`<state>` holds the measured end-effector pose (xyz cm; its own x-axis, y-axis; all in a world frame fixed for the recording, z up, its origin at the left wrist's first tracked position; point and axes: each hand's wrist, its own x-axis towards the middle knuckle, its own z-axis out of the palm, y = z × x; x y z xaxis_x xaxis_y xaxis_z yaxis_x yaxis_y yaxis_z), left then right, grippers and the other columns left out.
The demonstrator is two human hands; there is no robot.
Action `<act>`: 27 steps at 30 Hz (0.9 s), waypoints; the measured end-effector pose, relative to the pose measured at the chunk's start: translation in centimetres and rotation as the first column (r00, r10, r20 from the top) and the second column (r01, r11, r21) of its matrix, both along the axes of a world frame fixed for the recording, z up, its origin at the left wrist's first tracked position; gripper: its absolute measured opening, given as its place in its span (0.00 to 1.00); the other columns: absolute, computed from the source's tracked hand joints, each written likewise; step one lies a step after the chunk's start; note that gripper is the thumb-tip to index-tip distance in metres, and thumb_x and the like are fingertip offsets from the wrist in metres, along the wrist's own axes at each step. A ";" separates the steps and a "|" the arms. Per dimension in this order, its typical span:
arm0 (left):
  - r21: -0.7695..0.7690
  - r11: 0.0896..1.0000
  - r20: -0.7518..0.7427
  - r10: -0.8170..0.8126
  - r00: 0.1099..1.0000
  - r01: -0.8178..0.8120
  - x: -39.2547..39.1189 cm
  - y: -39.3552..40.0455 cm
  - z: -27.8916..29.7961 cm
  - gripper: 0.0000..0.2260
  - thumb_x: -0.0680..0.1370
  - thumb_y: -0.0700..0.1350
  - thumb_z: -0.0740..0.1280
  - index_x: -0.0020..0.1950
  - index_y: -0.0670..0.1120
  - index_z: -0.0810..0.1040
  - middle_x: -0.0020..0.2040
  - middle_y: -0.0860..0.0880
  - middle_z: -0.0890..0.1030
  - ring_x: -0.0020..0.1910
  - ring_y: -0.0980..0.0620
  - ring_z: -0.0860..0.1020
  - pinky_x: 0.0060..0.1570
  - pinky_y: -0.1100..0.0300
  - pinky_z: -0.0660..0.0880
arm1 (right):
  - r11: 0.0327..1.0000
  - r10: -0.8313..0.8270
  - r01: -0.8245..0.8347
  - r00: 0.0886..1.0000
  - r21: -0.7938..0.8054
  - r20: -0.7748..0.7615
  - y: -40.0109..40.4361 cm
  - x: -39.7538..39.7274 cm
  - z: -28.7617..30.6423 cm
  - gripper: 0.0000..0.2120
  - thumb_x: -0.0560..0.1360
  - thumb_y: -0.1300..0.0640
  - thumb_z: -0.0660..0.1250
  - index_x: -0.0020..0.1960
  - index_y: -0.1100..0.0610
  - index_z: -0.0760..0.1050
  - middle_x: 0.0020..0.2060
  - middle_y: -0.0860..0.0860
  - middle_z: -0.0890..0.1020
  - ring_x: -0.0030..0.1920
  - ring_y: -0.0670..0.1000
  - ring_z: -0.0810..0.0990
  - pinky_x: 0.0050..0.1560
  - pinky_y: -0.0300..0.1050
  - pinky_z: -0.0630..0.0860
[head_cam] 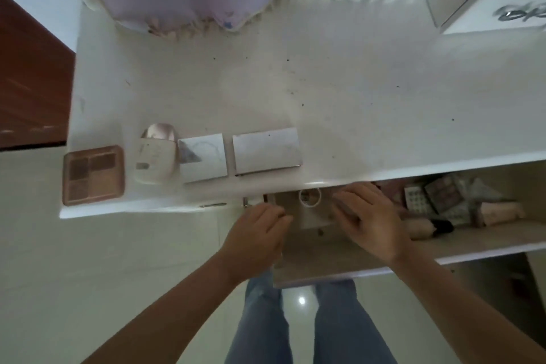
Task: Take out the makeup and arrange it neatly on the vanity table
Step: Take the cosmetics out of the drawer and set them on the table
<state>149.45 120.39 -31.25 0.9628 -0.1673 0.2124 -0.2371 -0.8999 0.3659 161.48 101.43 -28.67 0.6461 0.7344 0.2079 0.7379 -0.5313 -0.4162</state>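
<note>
1. Makeup is split two ways — four pieces line the bench (354, 91) edge beyond my left hand (256, 233): a pink eyeshadow palette (93, 175), a pale bottle with a shiny cap (154, 156), a square silver compact (204, 158) and a wider silver compact (266, 150).
2. The rest lies in the open drawer (354, 263) to the right of my right hand (369, 217): patterned palettes (434, 195) and a pink tube with a dark cap (428, 227).
3. My left hand hovers at the drawer's left corner, fingers loosely curled, holding nothing.
4. My right hand reaches into the drawer, fingers bent — blur hides whether it grips anything.
5. A small white ring-shaped jar (309, 197) sits between my hands.
</note>
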 end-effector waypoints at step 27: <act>0.013 0.834 -0.356 0.520 0.776 -0.552 3.8 -12.0 0.8 0.28 0.59 0.47 0.79 0.57 0.45 0.78 0.47 0.43 0.80 0.43 0.45 0.80 0.37 0.62 0.74 | 0.985 -0.158 0.070 0.726 -0.157 -0.669 -8.7 2.9 -1.3 0.24 0.73 0.54 0.67 0.67 0.53 0.63 0.54 0.47 0.76 0.53 0.47 0.75 0.45 0.25 0.66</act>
<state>153.26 108.38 -30.40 0.9045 0.4004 -0.1470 0.4239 -0.8054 0.4143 164.33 92.72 -29.92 0.6626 0.6354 -0.3965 0.2145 -0.6683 -0.7123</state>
